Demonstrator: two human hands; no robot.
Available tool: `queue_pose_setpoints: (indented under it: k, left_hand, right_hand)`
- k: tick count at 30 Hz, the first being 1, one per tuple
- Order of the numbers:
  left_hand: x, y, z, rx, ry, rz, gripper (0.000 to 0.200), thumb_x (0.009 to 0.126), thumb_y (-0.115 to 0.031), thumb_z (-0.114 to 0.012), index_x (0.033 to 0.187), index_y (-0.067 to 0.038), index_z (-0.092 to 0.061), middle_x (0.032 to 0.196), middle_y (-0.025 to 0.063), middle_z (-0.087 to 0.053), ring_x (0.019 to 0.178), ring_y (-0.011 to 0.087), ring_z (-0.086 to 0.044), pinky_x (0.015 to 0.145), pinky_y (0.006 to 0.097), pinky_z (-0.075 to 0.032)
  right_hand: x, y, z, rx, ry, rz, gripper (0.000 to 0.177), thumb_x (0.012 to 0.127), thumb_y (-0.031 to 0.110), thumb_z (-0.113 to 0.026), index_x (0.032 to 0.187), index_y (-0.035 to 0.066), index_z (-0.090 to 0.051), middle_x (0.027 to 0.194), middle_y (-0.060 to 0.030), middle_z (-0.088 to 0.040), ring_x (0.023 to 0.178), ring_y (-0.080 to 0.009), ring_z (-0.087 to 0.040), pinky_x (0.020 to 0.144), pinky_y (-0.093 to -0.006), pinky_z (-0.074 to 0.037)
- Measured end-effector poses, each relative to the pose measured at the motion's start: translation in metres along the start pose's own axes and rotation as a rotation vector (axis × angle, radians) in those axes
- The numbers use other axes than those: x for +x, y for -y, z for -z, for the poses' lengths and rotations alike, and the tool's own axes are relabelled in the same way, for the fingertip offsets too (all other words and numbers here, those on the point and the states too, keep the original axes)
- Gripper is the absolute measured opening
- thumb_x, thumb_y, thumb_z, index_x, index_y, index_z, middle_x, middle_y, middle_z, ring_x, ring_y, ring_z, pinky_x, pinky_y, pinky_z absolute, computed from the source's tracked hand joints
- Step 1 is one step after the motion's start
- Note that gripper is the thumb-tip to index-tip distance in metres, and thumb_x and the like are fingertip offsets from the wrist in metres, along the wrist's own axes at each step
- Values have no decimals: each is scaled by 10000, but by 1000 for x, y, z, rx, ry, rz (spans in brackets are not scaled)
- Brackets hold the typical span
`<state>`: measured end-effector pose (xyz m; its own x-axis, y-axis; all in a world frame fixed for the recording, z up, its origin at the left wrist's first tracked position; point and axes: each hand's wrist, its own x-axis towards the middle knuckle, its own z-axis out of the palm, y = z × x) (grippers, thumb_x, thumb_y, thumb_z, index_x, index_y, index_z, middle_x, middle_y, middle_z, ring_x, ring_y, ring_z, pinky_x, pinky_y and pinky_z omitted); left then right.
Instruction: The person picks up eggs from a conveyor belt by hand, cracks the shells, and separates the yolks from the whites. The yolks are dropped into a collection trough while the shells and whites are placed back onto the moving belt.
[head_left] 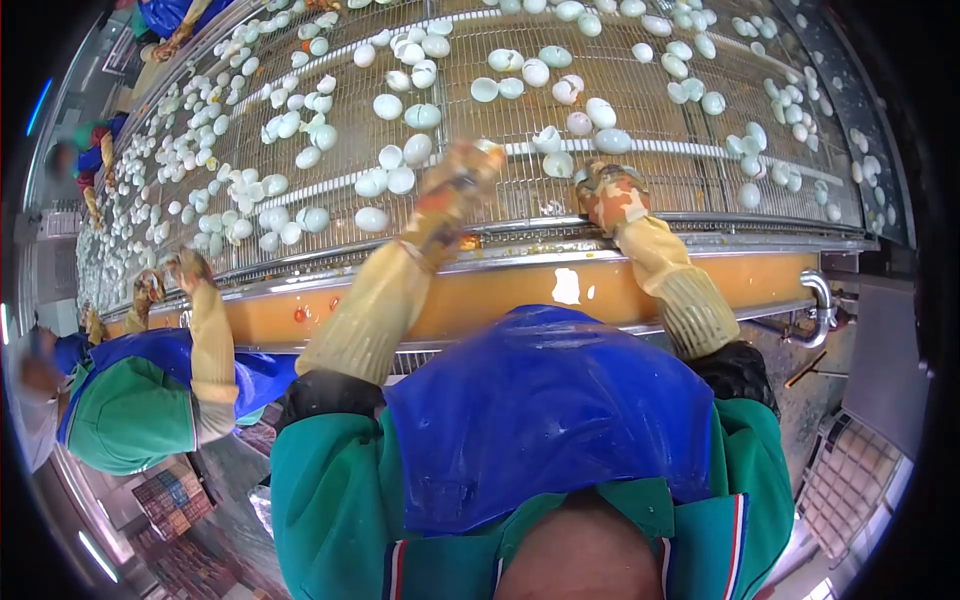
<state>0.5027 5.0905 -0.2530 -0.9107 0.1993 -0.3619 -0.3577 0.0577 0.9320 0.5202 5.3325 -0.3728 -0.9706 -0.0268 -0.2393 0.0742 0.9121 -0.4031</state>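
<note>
My left hand (455, 190), in a stained patterned glove with a long cream cuff, is over the wire mesh belt (510, 205). Motion smears its fingers, and a pale orange patch shows at the tips; I cannot make out what it is. My right hand (610, 195), gloved alike, is at the belt's near edge with its fingers curled; whatever they may hold is hidden. Just beyond it lies a pale blue egg (612, 141). Between my hands are cracked eggshells (558, 164), and left of my left hand sits an open half shell (400, 180).
Many pale eggshells (310, 157) are scattered over the belt. Along its near side runs a trough of orange liquid (520, 290) with a bent metal pipe (820, 308) at the right end. A co-worker (135, 410) reaches over the belt at left; other people stand farther off.
</note>
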Motion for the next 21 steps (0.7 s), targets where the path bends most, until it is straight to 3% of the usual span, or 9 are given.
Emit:
queue_pose_setpoints:
  k: [4,6,8,11,14,16,18,19,21]
  left_hand:
    - [11,44,-54,210,191,37,610,812,-343,-655,1282,-29,-427,1074,100,-601,866,173,-612,718,300,-528]
    - [3,36,-71,188,257,55,562,830,-305,-641,1281,-37,-438,1061,97,-606,843,161,-615,687,282,-526]
    - [-3,33,-82,122,312,35,530,849,-261,-629,1292,-44,-434,1043,107,-614,811,141,-618,639,247,-520]
    - [-5,69,-73,163,368,-248,437,859,-187,-602,1242,-17,-477,963,95,-631,789,165,-630,673,255,-522]
    - [-15,93,-53,255,500,-254,405,877,-286,-538,1212,-61,-511,1178,123,-540,1066,226,-522,938,384,-423]
    - [-17,120,-45,169,538,-256,363,891,-270,-501,1189,-62,-517,1147,114,-552,1037,230,-530,920,379,-432]
    - [-29,102,-56,503,576,-395,303,910,-235,-467,1153,-64,-527,1109,104,-562,1000,232,-542,894,363,-447]
    - [-37,82,-66,777,586,-494,271,920,-213,-450,1132,-66,-532,1088,99,-566,980,231,-549,879,353,-455]
    - [-19,93,-79,523,529,-439,301,912,-226,-486,1162,-61,-510,1072,94,-571,942,212,-560,829,318,-467]
  right_hand:
    - [-41,27,53,329,-172,428,355,806,250,-604,1126,103,-564,949,-158,-637,874,-331,-614,737,-387,-484]
    - [-62,35,65,654,-19,372,379,810,155,-581,1179,91,-523,1070,-159,-594,955,-328,-568,817,-393,-453]
    - [-67,22,60,341,-203,471,372,817,98,-557,1186,81,-510,1075,-152,-586,949,-309,-567,793,-372,-461]
    - [-75,7,55,391,-225,572,352,839,106,-534,1187,59,-499,1037,-141,-585,940,-297,-560,802,-358,-457]
    - [-92,-4,67,515,68,499,348,848,141,-531,1187,67,-505,976,-114,-583,903,-283,-554,819,-379,-444]
    - [-91,-27,67,458,92,662,342,866,176,-531,1199,102,-507,920,-78,-581,827,-247,-562,748,-387,-462]
    - [-90,-38,80,-92,-262,1055,347,873,177,-532,1213,115,-499,903,-59,-587,793,-198,-578,665,-363,-488]
    - [-91,-29,98,-136,-56,1009,419,866,173,-550,1269,120,-447,965,-28,-583,815,-147,-588,669,-348,-505]
    - [-76,-53,102,155,-80,729,390,878,201,-536,1252,119,-466,948,-28,-594,795,-169,-594,663,-368,-505]
